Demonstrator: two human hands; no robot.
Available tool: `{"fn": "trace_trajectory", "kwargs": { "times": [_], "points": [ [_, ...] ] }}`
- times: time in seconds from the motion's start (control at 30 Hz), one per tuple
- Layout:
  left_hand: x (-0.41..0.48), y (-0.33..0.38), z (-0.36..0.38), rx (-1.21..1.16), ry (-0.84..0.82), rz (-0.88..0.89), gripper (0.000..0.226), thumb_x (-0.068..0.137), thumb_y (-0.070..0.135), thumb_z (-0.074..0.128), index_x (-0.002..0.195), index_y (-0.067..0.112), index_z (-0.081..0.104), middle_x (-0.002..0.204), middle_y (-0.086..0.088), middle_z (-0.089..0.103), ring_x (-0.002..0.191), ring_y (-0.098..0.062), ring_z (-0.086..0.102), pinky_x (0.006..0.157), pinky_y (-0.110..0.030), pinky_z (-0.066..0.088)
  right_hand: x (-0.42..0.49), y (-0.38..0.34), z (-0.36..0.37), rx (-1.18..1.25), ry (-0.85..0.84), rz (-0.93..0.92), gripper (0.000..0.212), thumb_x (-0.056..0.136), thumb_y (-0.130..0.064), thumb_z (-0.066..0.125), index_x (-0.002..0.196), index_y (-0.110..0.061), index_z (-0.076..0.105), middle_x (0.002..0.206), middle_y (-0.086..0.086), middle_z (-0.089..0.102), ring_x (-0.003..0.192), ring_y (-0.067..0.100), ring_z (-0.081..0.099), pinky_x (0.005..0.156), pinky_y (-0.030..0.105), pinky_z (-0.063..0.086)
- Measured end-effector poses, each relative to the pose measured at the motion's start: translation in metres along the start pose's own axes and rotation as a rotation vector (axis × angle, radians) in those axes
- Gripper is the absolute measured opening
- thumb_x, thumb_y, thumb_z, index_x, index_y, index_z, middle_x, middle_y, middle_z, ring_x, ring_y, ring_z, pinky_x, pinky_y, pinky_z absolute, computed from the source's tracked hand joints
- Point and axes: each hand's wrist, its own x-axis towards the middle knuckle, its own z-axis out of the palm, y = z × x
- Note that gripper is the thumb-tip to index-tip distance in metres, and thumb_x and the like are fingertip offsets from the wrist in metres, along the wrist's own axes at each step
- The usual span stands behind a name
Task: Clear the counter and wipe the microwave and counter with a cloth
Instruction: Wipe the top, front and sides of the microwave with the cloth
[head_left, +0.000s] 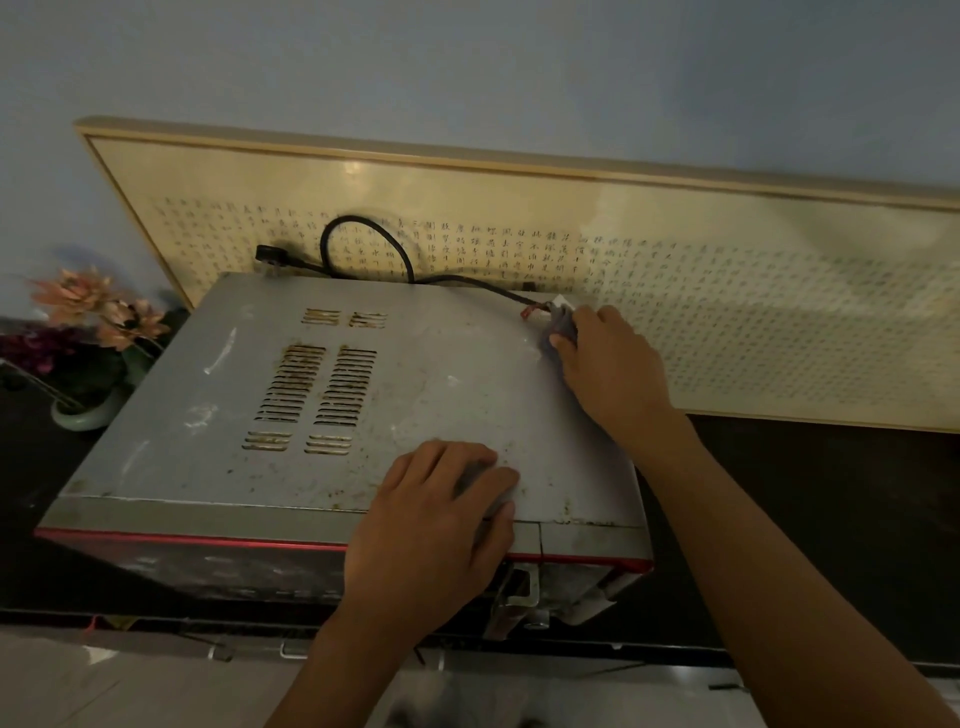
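Microwave (337, 395) stands on the desk (831, 519), long axis left-right, door facing the person. Right hand (613, 358) grips the cloth (560, 328) at its rear right corner. Left hand (431, 525) rests bent-fingered at its top front; hold unclear.

In dim light a framed calligraphy panel (727, 291) stands against the blue-grey wall (467, 62) beside potted flowers (98, 317).

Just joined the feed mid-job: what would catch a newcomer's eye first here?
The grimy microwave top, rust-stained around its vents, fills the middle. The right hand holds a grey cloth at its back right corner beside the black cord; the left hand rests near the front edge.
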Motion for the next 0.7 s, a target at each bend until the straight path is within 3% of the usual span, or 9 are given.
{"fn": "trace_trajectory", "kwargs": {
  "times": [0.1,0.2,0.33,0.47,0.6,0.7],
  "points": [
    [0.001,0.000,0.001,0.001,-0.006,-0.003,0.028,0.098,0.042,0.053,0.119,0.030,0.066,0.123,0.006,0.061,0.112,-0.018,0.056,0.094,-0.034,0.048,-0.021,0.011,-0.002,0.065,0.034,-0.099,0.031,0.099,-0.048,0.050,0.108,-0.020,0.058,0.105,0.000,0.053,0.081,0.015,0.050,0.065,0.032,0.043],
    [0.001,-0.001,0.001,0.003,-0.006,-0.002,0.027,0.097,0.042,0.054,0.119,0.030,0.066,0.123,0.006,0.061,0.112,-0.018,0.056,0.094,-0.034,0.048,-0.018,0.021,-0.004,0.053,0.055,-0.125,0.032,0.098,-0.050,0.051,0.104,-0.020,0.060,0.099,0.000,0.054,0.078,0.015,0.048,0.063,0.030,0.039],
    [0.001,0.000,0.002,0.004,-0.001,0.003,0.027,0.097,0.043,0.054,0.118,0.031,0.065,0.123,0.007,0.061,0.112,-0.017,0.056,0.094,-0.034,0.049,0.020,0.019,0.004,-0.002,0.061,0.001,0.038,0.102,-0.046,0.045,0.112,-0.012,0.058,0.107,0.009,0.058,0.090,0.027,0.059,0.068,0.033,0.038],
    [0.001,0.000,0.000,0.009,-0.012,0.001,0.028,0.096,0.043,0.054,0.119,0.032,0.065,0.124,0.007,0.061,0.113,-0.016,0.056,0.095,-0.035,0.050,0.061,0.010,0.005,0.110,0.036,0.156,0.041,0.103,-0.041,0.045,0.112,-0.005,0.060,0.108,0.017,0.062,0.099,0.036,0.062,0.072,0.036,0.041],
    [0.001,0.001,0.000,0.009,-0.024,-0.006,0.029,0.096,0.045,0.053,0.120,0.033,0.065,0.124,0.008,0.061,0.114,-0.016,0.056,0.095,-0.035,0.050,0.089,0.003,0.004,0.279,-0.015,0.218,0.028,0.104,-0.033,0.047,0.098,-0.010,0.063,0.087,0.010,0.055,0.093,0.036,0.064,0.071,0.033,0.041],
    [0.000,0.000,0.000,0.009,-0.023,-0.006,0.029,0.096,0.045,0.053,0.119,0.033,0.065,0.123,0.008,0.062,0.113,-0.016,0.057,0.094,-0.035,0.050,0.082,0.001,0.003,0.295,-0.067,0.108,0.030,0.104,-0.034,0.047,0.093,-0.010,0.063,0.077,0.002,0.054,0.083,0.026,0.063,0.069,0.029,0.041]
  ]
}}
